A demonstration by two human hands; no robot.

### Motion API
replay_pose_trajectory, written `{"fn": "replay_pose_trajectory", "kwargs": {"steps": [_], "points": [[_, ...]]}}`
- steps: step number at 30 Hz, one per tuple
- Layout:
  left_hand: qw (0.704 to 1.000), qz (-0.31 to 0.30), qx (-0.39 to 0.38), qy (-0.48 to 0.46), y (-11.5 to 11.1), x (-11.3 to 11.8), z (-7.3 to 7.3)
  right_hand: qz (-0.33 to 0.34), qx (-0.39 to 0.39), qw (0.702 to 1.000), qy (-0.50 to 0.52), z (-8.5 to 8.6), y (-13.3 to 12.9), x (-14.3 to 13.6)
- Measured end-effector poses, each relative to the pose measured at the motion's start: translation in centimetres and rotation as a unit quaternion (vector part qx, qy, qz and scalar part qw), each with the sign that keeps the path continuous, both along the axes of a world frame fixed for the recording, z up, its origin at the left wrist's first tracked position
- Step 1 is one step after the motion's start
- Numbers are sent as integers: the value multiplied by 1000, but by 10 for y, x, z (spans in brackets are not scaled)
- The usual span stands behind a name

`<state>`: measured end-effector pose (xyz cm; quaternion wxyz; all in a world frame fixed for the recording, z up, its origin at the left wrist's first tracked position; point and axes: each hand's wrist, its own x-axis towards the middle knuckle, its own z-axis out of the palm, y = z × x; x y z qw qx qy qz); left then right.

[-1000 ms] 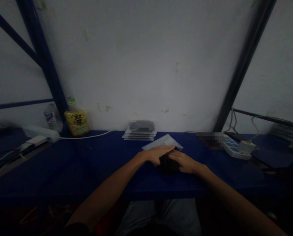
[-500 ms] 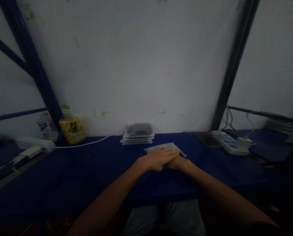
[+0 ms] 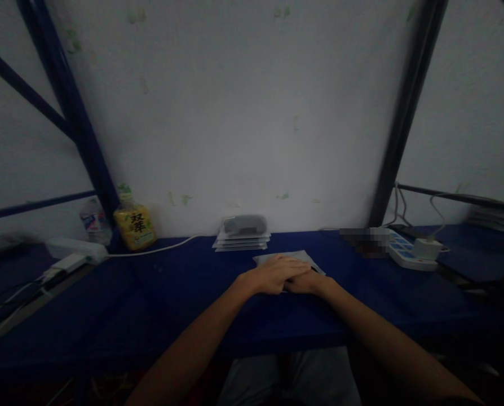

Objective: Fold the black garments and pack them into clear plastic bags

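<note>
A flat translucent plastic pouch (image 3: 300,256) with something dark in it lies on the blue table (image 3: 184,299), partly covered by my hands. My left hand (image 3: 275,273) rests across the top of my right hand, its fingers stretched out flat. Underneath it, my right hand (image 3: 306,281) sits over the near part of the pouch; its fingers are mostly hidden. Just beyond, against the wall, stands a stack of similar pouches (image 3: 240,242), the top one showing a dark rounded object inside.
At the left back are a yellow drink bottle (image 3: 136,225) and a clear bottle (image 3: 95,223) beside a blue post. A white cable (image 3: 163,248) runs along the table. On the right lies a power strip (image 3: 408,256) with a plugged-in charger (image 3: 427,247).
The view has shifted slightly, so the table items appear a little further right. My hands keep their stacked pose on the pouch.
</note>
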<state>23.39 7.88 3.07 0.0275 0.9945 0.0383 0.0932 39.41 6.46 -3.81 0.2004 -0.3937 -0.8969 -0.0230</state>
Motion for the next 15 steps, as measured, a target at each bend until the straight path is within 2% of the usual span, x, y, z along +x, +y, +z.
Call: {"fn": "replay_pose_trajectory", "kwargs": {"steps": [4,8,11,15], "points": [[1000,-5,9,-16,3,-1,2,-22,-65,997,16,9,-7,5],[998,28,36,-40,12,-6,4,-38,-104,992,57,16,-7,11],[996,44,42,-65,20,-8,0,-36,-107,992,62,14,-1,13],[996,19,26,-86,20,-5,-9,-74,-60,994,47,6,5,12]]}}
